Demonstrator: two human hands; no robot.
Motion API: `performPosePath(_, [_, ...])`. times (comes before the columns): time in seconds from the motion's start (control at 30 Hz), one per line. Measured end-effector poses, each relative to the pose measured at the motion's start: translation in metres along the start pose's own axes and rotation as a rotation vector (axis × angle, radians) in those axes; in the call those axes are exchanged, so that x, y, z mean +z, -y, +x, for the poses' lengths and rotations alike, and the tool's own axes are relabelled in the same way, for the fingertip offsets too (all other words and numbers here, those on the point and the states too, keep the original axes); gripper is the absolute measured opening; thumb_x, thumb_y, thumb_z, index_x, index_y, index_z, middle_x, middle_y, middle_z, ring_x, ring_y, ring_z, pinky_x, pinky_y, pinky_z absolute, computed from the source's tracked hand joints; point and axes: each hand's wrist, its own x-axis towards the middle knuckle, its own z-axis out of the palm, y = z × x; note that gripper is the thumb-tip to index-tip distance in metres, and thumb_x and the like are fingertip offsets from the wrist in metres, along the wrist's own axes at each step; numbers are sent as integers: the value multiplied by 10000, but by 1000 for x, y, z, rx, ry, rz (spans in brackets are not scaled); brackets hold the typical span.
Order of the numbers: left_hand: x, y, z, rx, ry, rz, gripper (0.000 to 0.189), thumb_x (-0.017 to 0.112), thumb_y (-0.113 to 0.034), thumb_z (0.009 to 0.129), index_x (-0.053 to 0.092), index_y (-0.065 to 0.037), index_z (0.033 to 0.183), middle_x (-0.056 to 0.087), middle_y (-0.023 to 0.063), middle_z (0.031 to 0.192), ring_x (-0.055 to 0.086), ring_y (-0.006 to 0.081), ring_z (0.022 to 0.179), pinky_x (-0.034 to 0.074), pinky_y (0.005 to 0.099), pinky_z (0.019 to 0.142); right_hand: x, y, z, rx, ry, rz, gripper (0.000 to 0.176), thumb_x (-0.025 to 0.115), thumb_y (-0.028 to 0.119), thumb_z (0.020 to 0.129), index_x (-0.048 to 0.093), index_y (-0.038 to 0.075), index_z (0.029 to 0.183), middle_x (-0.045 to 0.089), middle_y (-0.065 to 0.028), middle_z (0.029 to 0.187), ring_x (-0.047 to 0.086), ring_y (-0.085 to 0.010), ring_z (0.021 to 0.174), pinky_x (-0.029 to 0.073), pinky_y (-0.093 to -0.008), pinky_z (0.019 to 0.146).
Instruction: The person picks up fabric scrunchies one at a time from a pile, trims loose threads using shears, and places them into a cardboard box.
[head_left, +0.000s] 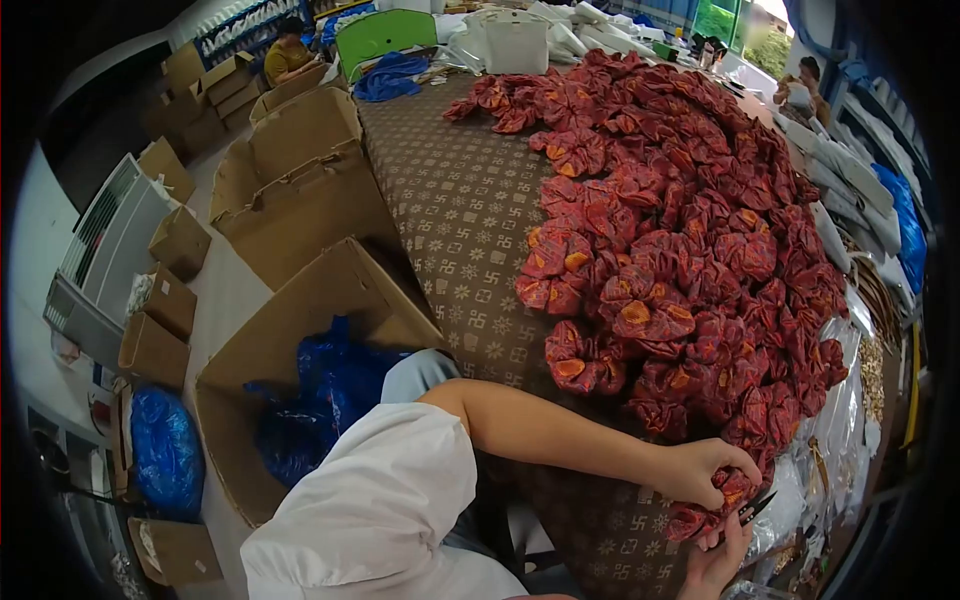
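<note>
My left hand (705,472) reaches across the table and pinches a gathered red fabric piece (697,520) with orange showing in its folds. Just below it, my right hand (718,562) is closed around small dark scissors (757,508), their pointed blades beside the fabric. My right fingers also seem to touch the piece's underside. Right above my hands spreads a large heap of similar puckered red pieces (680,270), several showing orange patches. The exact kind of fabric article is hard to make out.
The heap lies on a brown patterned tablecloth (470,225). Left of it stand open cardboard boxes (300,205), one containing blue plastic (325,400). Clear plastic bags (835,430) lie along the right edge. Two other people sit farther back, left and right.
</note>
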Motion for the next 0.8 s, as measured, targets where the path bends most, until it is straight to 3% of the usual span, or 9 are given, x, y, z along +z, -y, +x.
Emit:
performPosePath(0.1, [0, -1, 0, 16, -1, -7, 469, 528, -16, 617, 496, 35, 1083, 523, 137, 1094, 465, 202, 1060, 335, 292, 923, -5, 0, 3, 0, 14, 39, 194, 535, 135, 796, 448, 128, 969, 412, 57, 628, 354, -35, 455, 279, -167, 384])
performPosePath(0.3, [-1, -7, -1, 50, -33, 58, 469, 530, -11, 616, 499, 30, 1083, 538, 142, 1065, 496, 197, 1016, 366, 281, 885, -59, -10, 38, -60, 288, -50, 201, 534, 116, 788, 449, 111, 971, 432, 48, 646, 359, -40, 464, 284, -170, 388])
performPosePath(0.33, [-2, -10, -2, 39, 7, 20, 469, 530, -11, 616, 499, 30, 1083, 538, 142, 1065, 496, 197, 1016, 366, 281, 885, -63, -10, 39, -78, 358, -18, 203, 495, 87, 805, 464, 53, 1003, 451, 24, 652, 377, -47, 489, 313, -175, 433])
performPosePath(0.47, [-2, -12, 0, -86, -23, -43, 428, 521, 14, 682, 482, 21, 1108, 548, 101, 1050, 508, 130, 973, 396, 255, 846, -51, -10, 34, -81, 315, 47, 166, 498, 68, 814, 468, 51, 977, 442, 20, 636, 388, -51, 510, 301, -179, 445])
performPosePath(0.53, [-4, -10, 1, -75, -1, 117, 448, 534, 27, 695, 471, 7, 1137, 542, 87, 1065, 505, 126, 979, 392, 255, 853, -50, -7, 33, -67, 393, 52, 143, 507, 67, 816, 473, 43, 953, 435, 20, 637, 386, -51, 511, 301, -185, 453])
performPosePath(0.6, [0, -14, 1, -175, -26, 1, 458, 559, 22, 704, 471, -6, 1153, 530, 73, 1093, 498, 125, 991, 383, 255, 865, -52, -5, 32, -50, 431, 36, 116, 515, 64, 812, 484, 33, 919, 444, 14, 652, 383, -48, 513, 304, -188, 464])
performPosePath(0.8, [5, -19, 1, -193, -22, 1, 482, 593, 22, 697, 467, -1, 1162, 505, 71, 1144, 482, 111, 1012, 371, 244, 872, -54, 1, 31, -38, 446, 5, 118, 576, 86, 776, 517, 26, 859, 488, 8, 693, 389, -39, 524, 306, -182, 471])
